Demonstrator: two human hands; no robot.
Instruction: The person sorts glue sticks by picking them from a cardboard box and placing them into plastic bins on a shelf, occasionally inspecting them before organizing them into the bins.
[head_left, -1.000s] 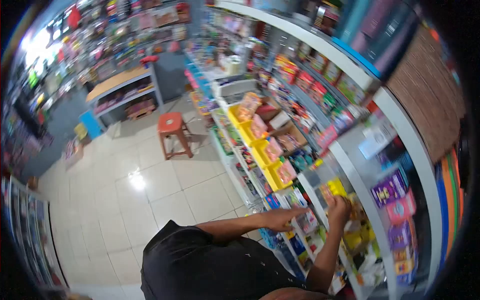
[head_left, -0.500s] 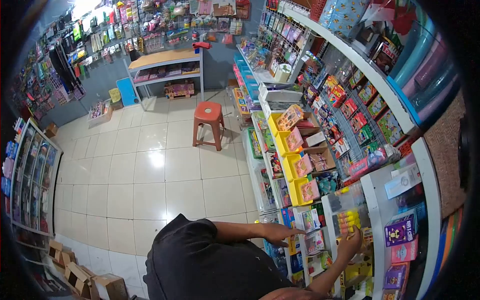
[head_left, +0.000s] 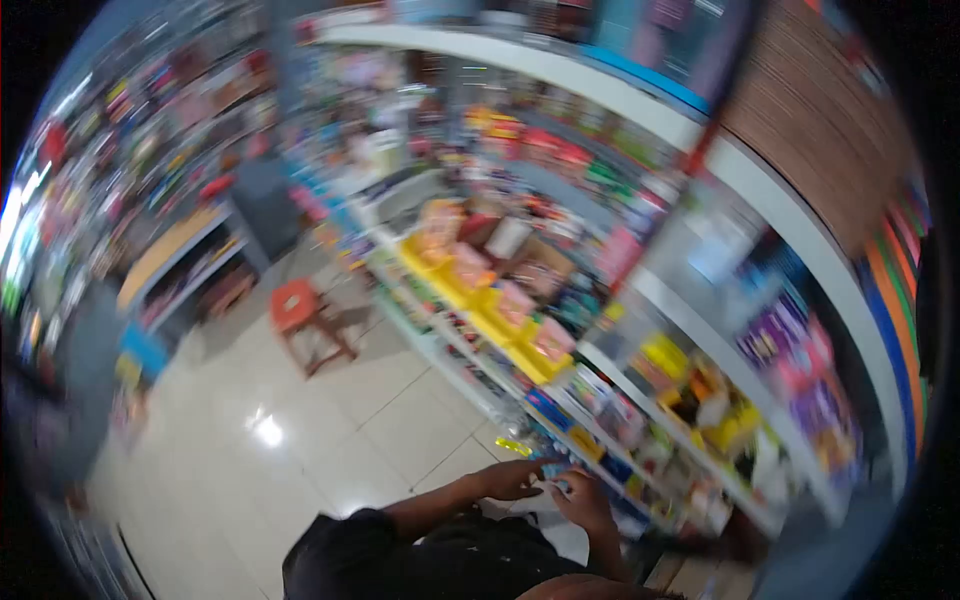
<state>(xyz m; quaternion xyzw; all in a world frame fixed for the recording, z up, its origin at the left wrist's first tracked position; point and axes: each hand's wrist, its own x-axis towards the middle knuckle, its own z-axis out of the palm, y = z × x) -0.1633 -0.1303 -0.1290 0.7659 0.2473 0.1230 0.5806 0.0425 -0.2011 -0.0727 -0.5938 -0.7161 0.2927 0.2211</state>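
My left hand (head_left: 508,480) and my right hand (head_left: 585,500) are close together in front of my body, by the lower shelf edge. The fingers of both look bent inward and nearly meet. A small pale patch shows between them, too blurred to name. Behind them stands the shelf unit (head_left: 640,408) with packets and small goods. A yellow bundle (head_left: 664,355) lies in its upper compartment, away from both hands. Yellow bins (head_left: 480,297) with pink packs line the shelf further left.
A red plastic stool (head_left: 295,305) stands on the tiled floor (head_left: 330,440). A low table (head_left: 170,255) is behind it at the left. Purple boxes (head_left: 775,330) fill the right shelf. Hanging goods cover the far wall.
The view has turned and is now blurred. My right hand has left the yellow tube-like items on the shelf and come down beside my left hand, in front of my body.
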